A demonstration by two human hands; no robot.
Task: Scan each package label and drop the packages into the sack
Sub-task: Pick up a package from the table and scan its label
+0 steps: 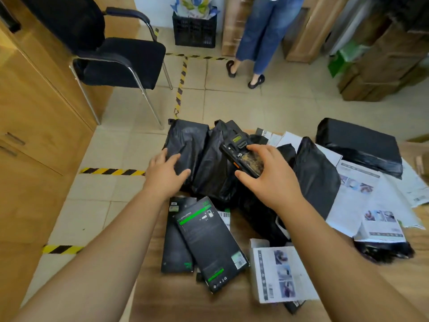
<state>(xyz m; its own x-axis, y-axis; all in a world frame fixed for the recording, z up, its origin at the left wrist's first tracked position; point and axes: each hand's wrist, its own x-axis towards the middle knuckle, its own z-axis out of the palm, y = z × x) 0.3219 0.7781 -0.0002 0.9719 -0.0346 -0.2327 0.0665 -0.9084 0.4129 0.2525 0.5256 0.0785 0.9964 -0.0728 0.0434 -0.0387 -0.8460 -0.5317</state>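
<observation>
The right hand [267,180] grips the scanner [241,156] at frame centre, window tilted down towards the black bags [209,163] — likely hunting a label. The left hand [166,170], fingers loosely spread, rests on one bag [185,140] — probably steadying it. No sack is visible.

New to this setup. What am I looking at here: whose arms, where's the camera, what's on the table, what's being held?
No robot here: the arms belong to a person wearing one wide-angle camera on the head, looking forward and down. The right hand grips a handheld scanner. The left hand rests, fingers spread, on a black plastic package. The wooden table also carries more black packages, two black-and-green boxes, a white box and printed sheets. Another person stands by the far wall.
</observation>
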